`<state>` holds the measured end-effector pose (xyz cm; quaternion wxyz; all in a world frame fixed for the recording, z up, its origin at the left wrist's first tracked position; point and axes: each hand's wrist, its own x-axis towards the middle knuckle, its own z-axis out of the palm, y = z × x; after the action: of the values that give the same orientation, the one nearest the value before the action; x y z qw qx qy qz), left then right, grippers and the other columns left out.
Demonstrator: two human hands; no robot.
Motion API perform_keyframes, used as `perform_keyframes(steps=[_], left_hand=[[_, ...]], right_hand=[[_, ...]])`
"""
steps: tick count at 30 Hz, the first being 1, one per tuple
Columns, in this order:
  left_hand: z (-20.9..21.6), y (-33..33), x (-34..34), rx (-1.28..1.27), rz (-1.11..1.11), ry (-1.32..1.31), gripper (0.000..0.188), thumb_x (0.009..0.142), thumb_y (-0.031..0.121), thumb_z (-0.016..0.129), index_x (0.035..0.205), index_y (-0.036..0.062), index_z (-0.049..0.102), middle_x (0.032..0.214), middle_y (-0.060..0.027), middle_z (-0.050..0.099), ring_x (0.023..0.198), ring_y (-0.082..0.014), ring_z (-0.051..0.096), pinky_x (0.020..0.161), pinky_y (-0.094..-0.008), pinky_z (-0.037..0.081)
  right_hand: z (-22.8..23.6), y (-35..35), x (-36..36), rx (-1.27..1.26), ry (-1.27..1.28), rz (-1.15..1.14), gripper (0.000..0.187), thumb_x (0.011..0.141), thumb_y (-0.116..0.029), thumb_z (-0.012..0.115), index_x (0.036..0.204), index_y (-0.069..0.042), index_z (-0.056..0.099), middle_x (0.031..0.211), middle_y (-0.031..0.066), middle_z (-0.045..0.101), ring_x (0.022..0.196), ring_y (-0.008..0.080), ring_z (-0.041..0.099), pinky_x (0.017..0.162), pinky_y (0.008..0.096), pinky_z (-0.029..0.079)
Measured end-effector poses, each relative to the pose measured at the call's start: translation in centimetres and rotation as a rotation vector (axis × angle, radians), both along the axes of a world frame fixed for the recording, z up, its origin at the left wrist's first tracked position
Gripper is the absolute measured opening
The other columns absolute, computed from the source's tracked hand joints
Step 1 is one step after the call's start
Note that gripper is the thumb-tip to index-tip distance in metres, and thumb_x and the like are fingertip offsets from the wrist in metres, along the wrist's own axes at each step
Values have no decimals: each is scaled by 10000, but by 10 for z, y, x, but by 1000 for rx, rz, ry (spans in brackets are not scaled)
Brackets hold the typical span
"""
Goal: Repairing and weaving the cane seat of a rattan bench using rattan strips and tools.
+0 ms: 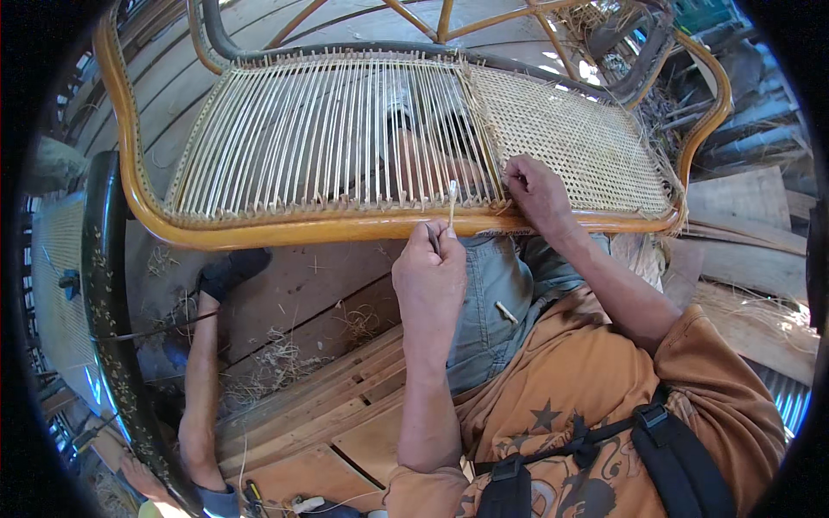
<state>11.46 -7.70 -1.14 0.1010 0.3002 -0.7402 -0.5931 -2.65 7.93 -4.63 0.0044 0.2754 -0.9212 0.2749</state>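
Observation:
Across my lap lies a varnished rattan seat frame [363, 231], partly woven with cane. Pale upright strands [285, 129] span its left part, while a close cane mesh [561, 129] covers the right. At the near rail, my left hand [429, 272] pinches a thin pale stick [452, 205] that points up over the rail. A small dark piece also shows between its thumb and fingers, too little of it to name. My right hand [540, 197] is closed with curled fingers at the mesh's left edge, near the rail; whatever it grips is hidden.
Another person's bare leg [200, 380] with a dark shoe [235, 272] extends at left, beside a dark speckled curved frame [112, 345]. Wooden planks [302, 397] and cane scraps [276, 371] lie below. A short pale stick [507, 312] rests on my trousers. Boards [743, 207] lie at right.

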Motion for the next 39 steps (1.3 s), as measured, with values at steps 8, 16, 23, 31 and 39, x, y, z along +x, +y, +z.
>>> perform_keyframes(steps=[8,16,23,31,39], left_hand=[[-4,-4,6,184,46,35,139,872,95,534,913,-25,591,647,23,513,560,-27,409,512,-203,370],[-5,-6,14,146,58,75,144,877,99,537,916,-30,587,645,26,496,560,-28,407,510,-201,369],[-3,-3,15,125,67,110,135,873,96,546,911,-25,591,671,9,520,608,-33,430,560,-202,394],[0,1,19,150,92,97,137,867,106,552,895,-22,591,684,-3,550,621,-50,449,586,-220,415],[2,1,20,90,86,138,129,871,100,545,890,-20,589,673,6,522,595,-32,424,544,-204,390]], right_hand=[[-12,1,1,31,192,-13,71,803,-90,574,873,-81,564,791,116,594,766,318,577,664,409,477],[-8,0,4,41,93,-73,127,801,-92,575,925,-64,588,850,131,605,817,325,581,726,400,476],[-13,2,3,15,160,-80,145,791,-95,580,934,-74,601,869,123,614,819,314,591,732,385,485],[-15,3,3,15,229,-60,150,795,-104,574,941,-86,600,849,125,608,789,317,590,706,386,487],[-18,9,-3,62,221,-36,154,794,-84,576,942,-79,618,833,147,597,763,337,584,686,400,482]])
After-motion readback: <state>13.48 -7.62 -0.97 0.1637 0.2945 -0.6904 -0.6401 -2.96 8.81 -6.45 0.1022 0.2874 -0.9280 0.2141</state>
